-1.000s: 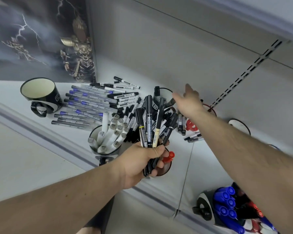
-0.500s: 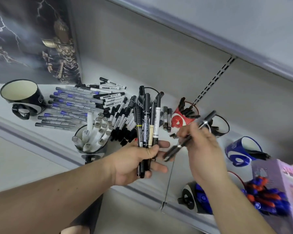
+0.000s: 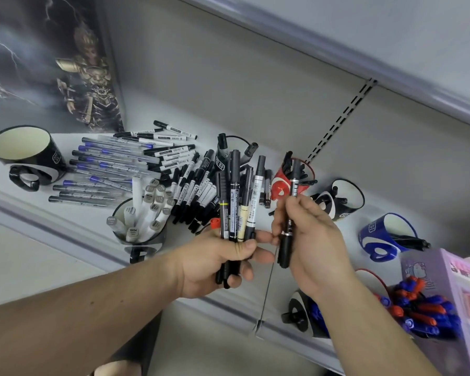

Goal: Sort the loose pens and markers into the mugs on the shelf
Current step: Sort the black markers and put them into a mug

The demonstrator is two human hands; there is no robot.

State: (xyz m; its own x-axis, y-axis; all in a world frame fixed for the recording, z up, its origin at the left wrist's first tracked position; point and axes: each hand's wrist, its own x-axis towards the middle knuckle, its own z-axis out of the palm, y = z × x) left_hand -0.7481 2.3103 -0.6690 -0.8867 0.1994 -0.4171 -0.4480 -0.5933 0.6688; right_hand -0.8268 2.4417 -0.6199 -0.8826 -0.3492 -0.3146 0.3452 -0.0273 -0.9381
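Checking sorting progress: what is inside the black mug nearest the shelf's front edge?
The black mug holds grey-capped white markers, caps up, some labelled WG. Their lower ends and the mug's bottom are hidden.

Left hand grips a bundle of pens upright — right hand pinches one black marker beside it, above the shelf.

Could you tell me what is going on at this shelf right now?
A person is sorting pens into mugs. The left hand grips a bundle of black markers upright, while the right hand holds a single black marker beside it. Many pens lie loose on the shelf. One black mug at the far left looks empty; another holds grey-capped markers.
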